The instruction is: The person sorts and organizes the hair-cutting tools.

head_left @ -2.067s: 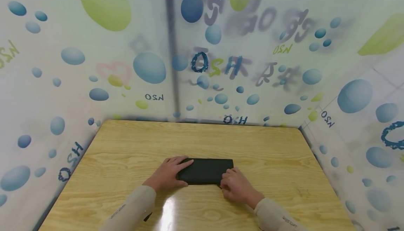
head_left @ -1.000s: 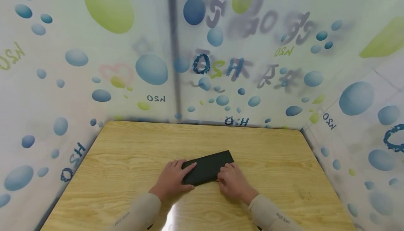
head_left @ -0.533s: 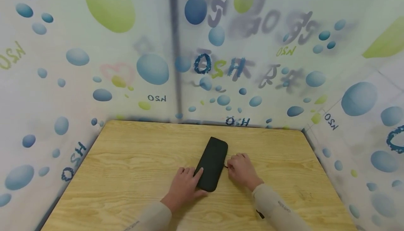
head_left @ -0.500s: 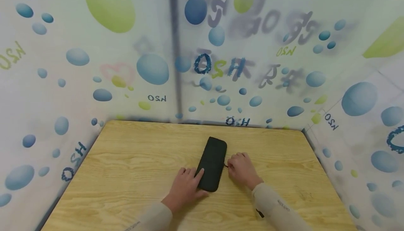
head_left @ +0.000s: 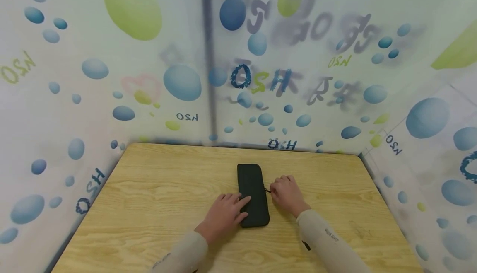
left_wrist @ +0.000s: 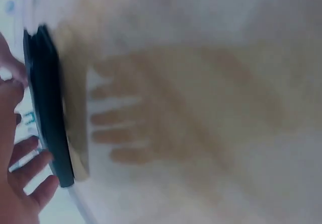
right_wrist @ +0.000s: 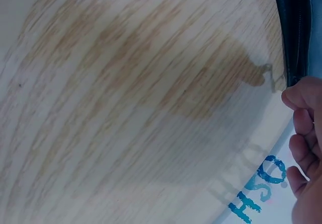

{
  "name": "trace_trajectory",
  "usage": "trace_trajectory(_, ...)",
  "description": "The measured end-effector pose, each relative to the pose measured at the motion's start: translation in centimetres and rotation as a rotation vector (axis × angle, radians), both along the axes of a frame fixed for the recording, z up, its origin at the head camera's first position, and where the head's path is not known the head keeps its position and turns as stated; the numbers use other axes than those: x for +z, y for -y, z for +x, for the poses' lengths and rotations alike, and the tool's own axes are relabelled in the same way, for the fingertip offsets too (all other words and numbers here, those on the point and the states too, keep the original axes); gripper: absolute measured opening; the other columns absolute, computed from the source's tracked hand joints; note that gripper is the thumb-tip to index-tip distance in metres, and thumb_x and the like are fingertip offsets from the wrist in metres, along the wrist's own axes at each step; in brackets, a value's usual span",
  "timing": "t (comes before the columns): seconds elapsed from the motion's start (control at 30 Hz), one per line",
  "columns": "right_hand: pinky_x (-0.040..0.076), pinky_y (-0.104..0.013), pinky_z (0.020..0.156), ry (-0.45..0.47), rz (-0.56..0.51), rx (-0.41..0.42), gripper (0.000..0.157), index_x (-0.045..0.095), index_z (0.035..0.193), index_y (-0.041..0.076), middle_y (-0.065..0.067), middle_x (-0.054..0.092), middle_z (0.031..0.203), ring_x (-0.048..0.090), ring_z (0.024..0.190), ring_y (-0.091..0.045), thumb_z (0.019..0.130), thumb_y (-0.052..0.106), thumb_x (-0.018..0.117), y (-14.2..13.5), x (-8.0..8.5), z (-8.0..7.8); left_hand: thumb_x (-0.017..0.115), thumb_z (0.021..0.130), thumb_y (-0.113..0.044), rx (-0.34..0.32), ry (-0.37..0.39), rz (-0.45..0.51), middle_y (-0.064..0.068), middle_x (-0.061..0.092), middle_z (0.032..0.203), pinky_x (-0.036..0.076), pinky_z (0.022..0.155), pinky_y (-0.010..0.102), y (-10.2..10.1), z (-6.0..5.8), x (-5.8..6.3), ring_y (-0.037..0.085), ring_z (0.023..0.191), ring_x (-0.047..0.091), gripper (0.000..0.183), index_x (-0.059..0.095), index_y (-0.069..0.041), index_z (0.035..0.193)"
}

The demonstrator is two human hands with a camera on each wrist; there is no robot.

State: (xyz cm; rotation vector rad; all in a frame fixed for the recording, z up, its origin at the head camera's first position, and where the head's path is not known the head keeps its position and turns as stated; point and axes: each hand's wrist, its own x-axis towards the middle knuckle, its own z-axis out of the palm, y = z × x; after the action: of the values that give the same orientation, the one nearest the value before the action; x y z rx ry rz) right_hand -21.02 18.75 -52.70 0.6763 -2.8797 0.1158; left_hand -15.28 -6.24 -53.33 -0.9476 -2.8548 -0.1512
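Note:
A long black zip pouch (head_left: 253,182) lies lengthwise on the wooden table in the head view. My left hand (head_left: 225,213) rests on its left side, the index finger laid over the top. In the left wrist view the left hand's spread fingers (left_wrist: 32,171) are against the pouch (left_wrist: 48,108), seen side-on. My right hand (head_left: 287,194) is just off its right edge, pinching the small zipper pull (head_left: 267,190). In the right wrist view the right hand (right_wrist: 309,138) has thumb and curled fingers together at the zip edge; the pull is hidden there.
The light wooden table (head_left: 167,173) spreads around the pouch on all sides. White wall sheeting (head_left: 179,49) with blue and green spots stands behind the table and along both sides.
The pouch has turned counterclockwise from lying crosswise to pointing away from me. Its zip edge now faces right. The left hand moved right with it; the right hand moved slightly farther away, still pinching.

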Motion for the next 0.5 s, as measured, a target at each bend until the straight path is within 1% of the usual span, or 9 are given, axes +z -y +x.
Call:
trace_trajectory(0.07,0.044,-0.040,0.090,-0.012,0.020,0.000,0.012,0.069,0.073,0.020,0.007,0.059,0.070,0.052,0.074,-0.015,0.083,0.015,0.072,0.0,0.0,0.0,0.052,0.096,-0.052,-0.039,-0.010,-0.025,0.001,0.053,0.144,0.048,0.100,0.041,0.3,-0.8,0.2,0.019,0.127,0.054,0.054,0.047,-0.029,0.145)
trace_trajectory(0.13,0.045,-0.040,0.090,-0.017,0.043,0.003,0.013,0.069,0.072,0.020,0.007,0.058,0.070,0.052,0.074,-0.015,0.084,0.016,0.072,0.0,0.0,0.1,0.053,0.095,-0.053,-0.084,0.012,-0.047,0.002,0.043,0.153,0.045,0.105,0.043,0.7,-1.5,0.5,0.020,0.137,0.046,0.058,0.043,-0.029,0.148)
trace_trajectory(0.27,0.044,-0.041,0.091,0.003,0.069,0.025,0.011,0.069,0.075,0.018,0.005,0.060,0.073,0.054,0.077,-0.018,0.085,0.017,0.072,0.3,0.1,0.0,0.048,0.096,-0.053,-0.146,0.097,-0.103,0.001,0.033,0.159,0.038,0.113,0.046,1.2,-2.5,0.7,0.020,0.146,0.034,0.060,0.038,-0.030,0.150)
trace_trajectory(0.37,0.043,-0.042,0.092,0.029,0.089,0.035,0.009,0.068,0.077,0.016,0.002,0.061,0.076,0.055,0.079,-0.020,0.086,0.018,0.072,0.4,0.2,0.0,0.042,0.098,-0.055,-0.159,0.130,-0.167,-0.001,0.029,0.161,0.034,0.116,0.046,1.2,-2.8,0.7,0.018,0.148,0.029,0.060,0.034,-0.031,0.152)
trace_trajectory(0.5,0.043,-0.042,0.092,0.052,0.131,0.038,0.007,0.068,0.082,0.016,0.001,0.062,0.079,0.055,0.081,-0.021,0.087,0.020,0.070,0.5,0.1,-0.1,0.038,0.099,-0.056,-0.161,0.126,-0.211,-0.002,0.027,0.162,0.034,0.116,0.045,1.0,-2.8,0.8,0.015,0.148,0.028,0.061,0.030,-0.030,0.153)
